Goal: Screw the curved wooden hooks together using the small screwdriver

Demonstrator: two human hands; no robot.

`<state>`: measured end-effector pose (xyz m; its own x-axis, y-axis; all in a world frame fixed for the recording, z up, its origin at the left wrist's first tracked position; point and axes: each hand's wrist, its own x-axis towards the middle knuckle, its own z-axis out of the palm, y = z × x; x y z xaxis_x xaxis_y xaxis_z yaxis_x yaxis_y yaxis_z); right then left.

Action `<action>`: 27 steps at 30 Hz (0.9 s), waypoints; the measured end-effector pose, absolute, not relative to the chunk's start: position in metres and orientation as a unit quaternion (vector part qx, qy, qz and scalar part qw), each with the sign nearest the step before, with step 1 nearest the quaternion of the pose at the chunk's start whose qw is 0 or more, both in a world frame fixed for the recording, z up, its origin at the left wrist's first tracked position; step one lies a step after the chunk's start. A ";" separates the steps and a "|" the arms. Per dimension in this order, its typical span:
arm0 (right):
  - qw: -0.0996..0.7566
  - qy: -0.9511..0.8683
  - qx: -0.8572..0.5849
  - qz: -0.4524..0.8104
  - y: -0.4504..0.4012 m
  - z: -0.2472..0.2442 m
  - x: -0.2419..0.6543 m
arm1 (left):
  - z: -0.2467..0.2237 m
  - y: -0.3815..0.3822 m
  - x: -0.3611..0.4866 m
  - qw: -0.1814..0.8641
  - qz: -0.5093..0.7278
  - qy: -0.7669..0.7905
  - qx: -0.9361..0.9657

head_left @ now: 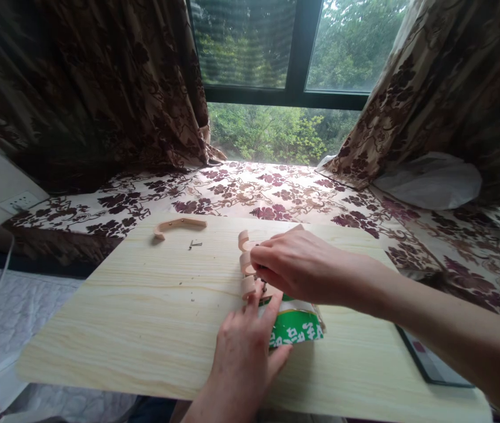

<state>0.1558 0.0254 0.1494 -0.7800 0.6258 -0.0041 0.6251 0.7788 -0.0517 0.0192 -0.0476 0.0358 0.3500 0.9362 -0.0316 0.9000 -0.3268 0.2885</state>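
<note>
Several curved pale wooden hooks (248,286) stand in a row at the middle of the table. My right hand (291,264) is closed above them, its fingers bent in a tight pinch. What it grips is hidden behind the knuckles. From the near side, my left hand (245,346) reaches in with its fingers stretched out. Its fingertips touch the nearest hook, close to a small dark screw (264,287). Beneath and between the hands lies a green and white printed packet (296,326), partly covered by the left fingers and thumb.
A separate bent wooden hook (183,224) lies at the table's far left, with small screws (195,244) nearby. A dark-edged tablet-like slab (437,358) sits under my right forearm. Beyond the table (135,329) are a flowered window seat (232,194) and a white plastic bag (435,179).
</note>
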 end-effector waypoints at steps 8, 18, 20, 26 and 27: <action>-0.014 -0.901 -0.434 -0.021 0.026 0.151 0.155 | 0.035 -0.047 0.019 0.134 0.068 0.568 0.810; 0.026 -0.915 -0.402 -0.016 0.024 0.139 0.154 | 0.035 -0.048 0.019 0.126 0.080 0.564 0.812; 0.015 -0.898 -0.439 -0.025 0.025 0.141 0.152 | 0.035 -0.049 0.019 0.129 0.075 0.566 0.811; -0.009 -0.938 -0.347 0.012 0.022 0.156 0.156 | 0.037 -0.050 0.019 0.128 0.079 0.567 0.810; -0.010 -0.943 -0.331 0.015 0.021 0.155 0.156 | 0.037 -0.050 0.019 0.128 0.080 0.566 0.810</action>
